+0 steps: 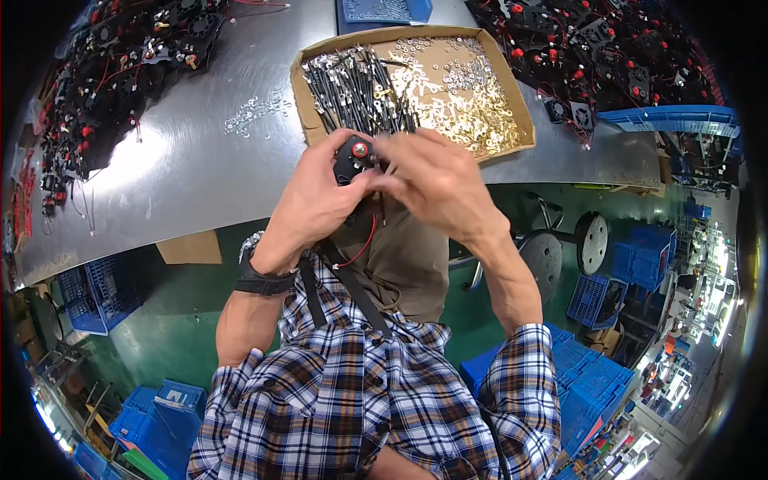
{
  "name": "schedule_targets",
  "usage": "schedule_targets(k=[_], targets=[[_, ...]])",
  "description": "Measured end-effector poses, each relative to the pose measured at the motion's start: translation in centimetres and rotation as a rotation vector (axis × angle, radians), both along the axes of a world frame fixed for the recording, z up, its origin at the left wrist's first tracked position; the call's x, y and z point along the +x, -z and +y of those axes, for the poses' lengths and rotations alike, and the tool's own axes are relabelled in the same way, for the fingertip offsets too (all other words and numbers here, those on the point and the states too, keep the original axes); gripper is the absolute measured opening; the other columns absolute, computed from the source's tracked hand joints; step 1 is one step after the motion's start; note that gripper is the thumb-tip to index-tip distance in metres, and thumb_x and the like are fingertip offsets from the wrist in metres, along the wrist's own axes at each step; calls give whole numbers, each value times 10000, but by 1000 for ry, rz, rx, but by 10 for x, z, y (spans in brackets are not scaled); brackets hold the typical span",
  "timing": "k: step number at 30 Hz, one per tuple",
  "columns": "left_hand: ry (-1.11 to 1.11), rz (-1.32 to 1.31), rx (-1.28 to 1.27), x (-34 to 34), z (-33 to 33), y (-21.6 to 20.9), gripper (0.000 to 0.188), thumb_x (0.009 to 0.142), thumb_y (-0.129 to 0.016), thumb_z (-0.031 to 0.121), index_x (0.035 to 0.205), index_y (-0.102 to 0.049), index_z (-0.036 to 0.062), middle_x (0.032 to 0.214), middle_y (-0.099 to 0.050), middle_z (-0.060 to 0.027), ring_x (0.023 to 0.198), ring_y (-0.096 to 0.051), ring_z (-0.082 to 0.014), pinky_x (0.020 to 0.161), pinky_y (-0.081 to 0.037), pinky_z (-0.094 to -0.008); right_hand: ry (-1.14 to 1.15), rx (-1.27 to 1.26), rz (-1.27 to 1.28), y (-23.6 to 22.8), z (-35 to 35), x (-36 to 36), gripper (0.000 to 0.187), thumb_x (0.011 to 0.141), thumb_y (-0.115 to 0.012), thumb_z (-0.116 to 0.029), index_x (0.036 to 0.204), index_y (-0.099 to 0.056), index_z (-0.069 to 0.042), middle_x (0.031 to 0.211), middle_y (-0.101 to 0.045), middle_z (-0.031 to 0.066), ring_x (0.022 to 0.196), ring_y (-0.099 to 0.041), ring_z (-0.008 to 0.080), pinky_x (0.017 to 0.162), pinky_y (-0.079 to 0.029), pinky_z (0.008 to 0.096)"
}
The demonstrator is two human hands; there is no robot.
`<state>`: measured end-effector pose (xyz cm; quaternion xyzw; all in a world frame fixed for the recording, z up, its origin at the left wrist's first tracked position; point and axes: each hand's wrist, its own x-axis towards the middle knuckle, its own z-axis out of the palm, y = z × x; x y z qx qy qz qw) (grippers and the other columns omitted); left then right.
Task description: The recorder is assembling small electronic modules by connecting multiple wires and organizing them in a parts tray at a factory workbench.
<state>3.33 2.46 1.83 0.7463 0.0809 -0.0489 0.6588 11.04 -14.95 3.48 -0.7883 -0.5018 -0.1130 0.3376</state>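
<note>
My left hand (318, 188) is closed around a small black part (346, 166) with a red-ringed metal stud (360, 150) on top. It is held over the table's near edge, in front of the cardboard tray. Below it a thin red wire (370, 240) hangs down toward my lap. My right hand (440, 182) is close against the part's right side, its fingers bent toward it. Motion smears those fingers, and whatever they may hold cannot be made out. Just beyond my hands, the shallow cardboard tray (524, 120) holds black cables with ring ends, brass-coloured terminals, washers and nuts.
Loose clear or silvery small pieces (260, 116) lie on the metal table (192, 176), left of the tray. Black wired assemblies (172, 36) are heaped at the far left, and similar assemblies (592, 56) at the far right. A blue bin (384, 11) stands behind; stools (540, 260) are below right.
</note>
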Motion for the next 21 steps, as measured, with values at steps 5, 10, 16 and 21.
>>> schedule_targets(k=[5,10,16,21], targets=[[-17,124,-303,-2,-3,-6,243,945,-665,55,1159,-585,-26,904,-703,-81,778,-727,-165,681,-578,-287,107,-206,38,-4,-20,20,237,896,-724,-114,1126,-710,-55,857,-710,144,787,-676,327,727,-541,416],[12,110,-341,-2,-5,-7,239,968,-621,29,1187,-555,-40,869,-683,-89,760,-742,-189,646,-590,-281,328,-217,151,5,-29,60,246,914,-621,7,1138,-707,-45,965,-728,201,885,-692,410,755,-543,456],[-3,110,-338,-2,-5,-8,246,973,-611,25,1203,-554,-42,857,-677,-84,770,-743,-198,655,-590,-276,79,-416,-40,18,19,87,215,936,-650,-181,1113,-712,-76,816,-706,226,810,-694,423,712,-539,508],[-5,118,-317,-1,-7,-3,243,968,-618,29,1192,-558,-44,856,-682,-87,775,-749,-204,655,-593,-283,26,-535,34,24,31,92,149,941,-604,-126,1032,-677,-34,891,-721,225,887,-693,419,762,-522,514]])
